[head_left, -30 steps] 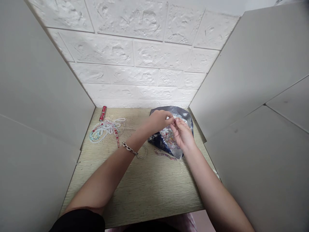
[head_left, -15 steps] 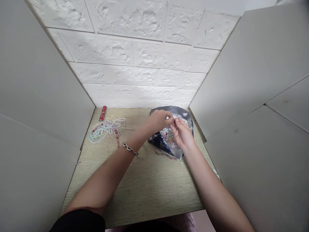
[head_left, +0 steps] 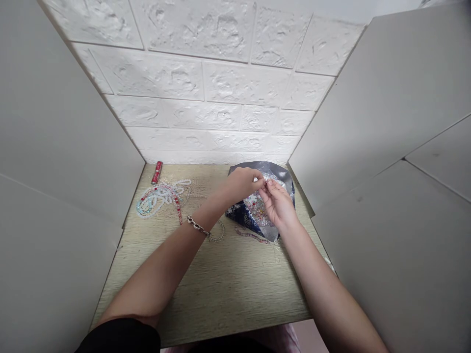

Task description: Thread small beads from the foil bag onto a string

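My left hand point(head_left: 243, 184) and my right hand point(head_left: 278, 203) meet fingertip to fingertip above an open silver foil bag point(head_left: 274, 172) with a dark blue patterned outside. Both pinch something very small, apparently a bead and a thin thread, too small to make out. Loose coloured beads point(head_left: 256, 203) lie inside the bag just under my fingers. A chain bracelet point(head_left: 197, 226) sits on my left wrist. A short beaded strand point(head_left: 252, 236) lies on the wooden table point(head_left: 221, 284) by the bag's near edge.
A tangle of white, turquoise and red bead strings point(head_left: 162, 196) lies at the table's far left, with a small red tube point(head_left: 157, 172) behind it. White panels close in both sides; a white brick-pattern wall stands at the back.
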Motion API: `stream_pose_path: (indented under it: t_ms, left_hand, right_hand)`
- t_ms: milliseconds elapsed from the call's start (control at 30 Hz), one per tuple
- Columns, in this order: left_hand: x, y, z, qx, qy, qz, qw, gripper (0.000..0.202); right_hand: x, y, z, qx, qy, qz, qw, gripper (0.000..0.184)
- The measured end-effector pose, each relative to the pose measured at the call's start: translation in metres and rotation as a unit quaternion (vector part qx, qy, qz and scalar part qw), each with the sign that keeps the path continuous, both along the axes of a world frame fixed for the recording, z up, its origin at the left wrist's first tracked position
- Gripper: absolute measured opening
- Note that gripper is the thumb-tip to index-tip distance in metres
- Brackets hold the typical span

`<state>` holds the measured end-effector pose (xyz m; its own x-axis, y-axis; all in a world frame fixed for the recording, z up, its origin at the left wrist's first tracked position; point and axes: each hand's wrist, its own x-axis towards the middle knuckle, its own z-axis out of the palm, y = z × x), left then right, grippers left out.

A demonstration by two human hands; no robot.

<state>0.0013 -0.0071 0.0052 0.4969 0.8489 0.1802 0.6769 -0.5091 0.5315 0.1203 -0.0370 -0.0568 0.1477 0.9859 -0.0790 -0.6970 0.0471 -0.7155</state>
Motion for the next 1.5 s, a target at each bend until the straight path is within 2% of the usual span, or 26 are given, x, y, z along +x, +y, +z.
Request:
stream_pose_path:
  t_ms: [767,1000,1233,1500]
  left_hand:
    - [-0.003,0.003,-0.005,0.035,0.032,-0.018,0.999,0.026]
    - [-0.001,0.002,-0.003,0.001,-0.006,-0.013,1.000,0.025]
    - [-0.001,0.002,-0.001,-0.032,-0.073,0.003,0.997,0.025]
    - [0.000,0.003,-0.002,-0.051,-0.082,0.007,0.995,0.025]
  right_hand:
    - [-0.001,0.000,0.000,-0.019,0.003,0.008,1.000,0.005]
    - [0.000,0.000,0.001,-0.015,0.031,0.012,0.999,0.004]
    - [0.004,0.001,0.007,-0.073,0.109,0.006,0.991,0.011]
    - [0.006,0.000,0.011,-0.100,0.146,0.028,0.984,0.010]
